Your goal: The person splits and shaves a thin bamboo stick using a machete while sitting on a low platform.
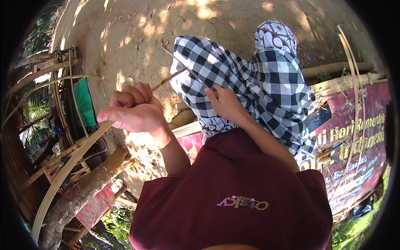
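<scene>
Centre frame: the left hand (135,111), fist closed, grips a long bamboo strip (66,166) curving to lower left. The right hand (225,102) presses a thin blade (183,62) against checkered cloth (258,83). Shaving appears underway; the next stroke likely demands steady tension.

The long pale bamboo strip (75,160) looks smooth and matt; the black-and-white checked cloth (258,87) is soft woven fabric. The tan earth ground (137,37) — dry, cracked, rough. The thin knife blade (183,62) — dull grey metal.
</scene>
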### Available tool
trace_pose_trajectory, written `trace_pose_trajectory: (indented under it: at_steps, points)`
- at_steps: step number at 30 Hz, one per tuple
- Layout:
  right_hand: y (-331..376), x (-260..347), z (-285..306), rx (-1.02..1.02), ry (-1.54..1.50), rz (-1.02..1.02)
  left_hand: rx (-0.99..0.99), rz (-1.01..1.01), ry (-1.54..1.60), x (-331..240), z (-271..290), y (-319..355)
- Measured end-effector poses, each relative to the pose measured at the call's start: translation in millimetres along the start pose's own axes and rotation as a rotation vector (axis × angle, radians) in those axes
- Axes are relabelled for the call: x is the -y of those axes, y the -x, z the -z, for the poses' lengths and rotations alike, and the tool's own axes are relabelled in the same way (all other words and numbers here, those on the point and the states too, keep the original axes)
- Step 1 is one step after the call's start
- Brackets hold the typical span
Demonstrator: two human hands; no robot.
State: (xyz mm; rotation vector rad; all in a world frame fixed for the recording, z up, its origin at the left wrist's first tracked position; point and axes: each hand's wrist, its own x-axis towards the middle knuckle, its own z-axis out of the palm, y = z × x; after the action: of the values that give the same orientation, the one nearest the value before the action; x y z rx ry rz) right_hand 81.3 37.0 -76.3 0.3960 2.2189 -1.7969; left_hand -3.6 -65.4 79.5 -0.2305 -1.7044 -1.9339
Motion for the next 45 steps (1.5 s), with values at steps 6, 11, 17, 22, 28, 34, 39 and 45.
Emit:
trace_pose_trajectory:
  at_steps: [6,11,17,22,28,34,39,45]
  points:
    - [16,45,-7,0.0,-0.219,0.286,-0.01,-0.031,-0.017,4,-10,-5]
    - [10,31,-17,-0.028,-0.215,0.254,-0.013,0.006,0.05,9,-7,-14]
    - [20,54,-17,-0.032,-0.184,0.349,-0.038,-0.004,0.01,5,-2,-29]
    - [12,38,-16,-0.082,-0.167,0.27,-0.017,0.012,0.015,10,-7,-26]
    - [9,8,-4,-0.046,-0.124,0.077,0.038,0.004,-0.033,10,-13,-25]
    - [16,43,-10,-0.061,-0.275,0.303,0.044,-0.022,0.008,12,-20,-22]
    - [-2,11,-4,-0.111,-0.139,0.031,0.275,0.041,0.108,14,-6,-28]
    - [21,53,-4,-0.038,-0.344,0.254,0.329,0.038,0.043,12,-8,-23]
